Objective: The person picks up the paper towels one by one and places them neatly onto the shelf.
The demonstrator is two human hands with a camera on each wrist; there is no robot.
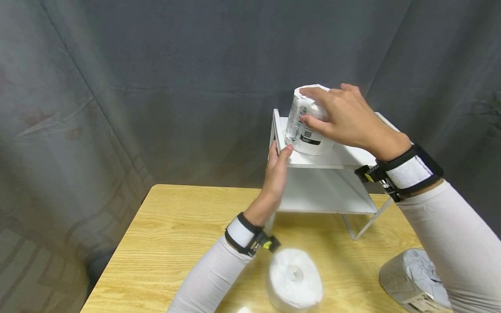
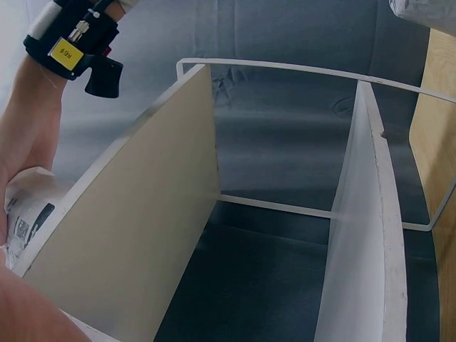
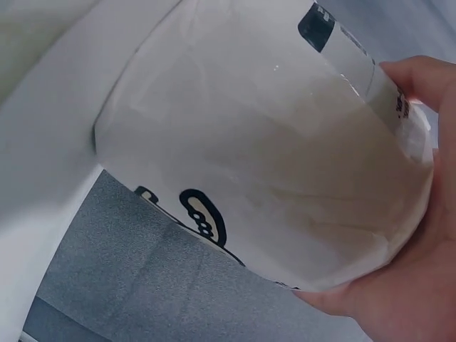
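Observation:
A white two-tier shelf (image 1: 323, 194) stands on the wooden table (image 1: 176, 226). On its top board sits a plastic-wrapped toilet paper roll (image 1: 313, 141) with a printed label. My right hand (image 1: 307, 105) grips this roll from above and the side, fingers over its top and thumb on its front. In the right wrist view the wrapped roll (image 3: 271, 157) fills the frame, with my fingers (image 3: 420, 78) round it above the shelf board (image 3: 35, 157). My left hand (image 1: 280, 158) grips the front left corner of the top board, thumb on its edge. The left wrist view shows the shelf's boards (image 2: 149, 235) and the roll (image 2: 28, 206).
An unwrapped white roll (image 1: 295, 278) lies on the table near the front edge, close to my left forearm. Another wrapped roll (image 1: 414, 278) lies at the front right. A grey curtain (image 1: 156, 87) hangs behind the table. The table's left half is bare wood.

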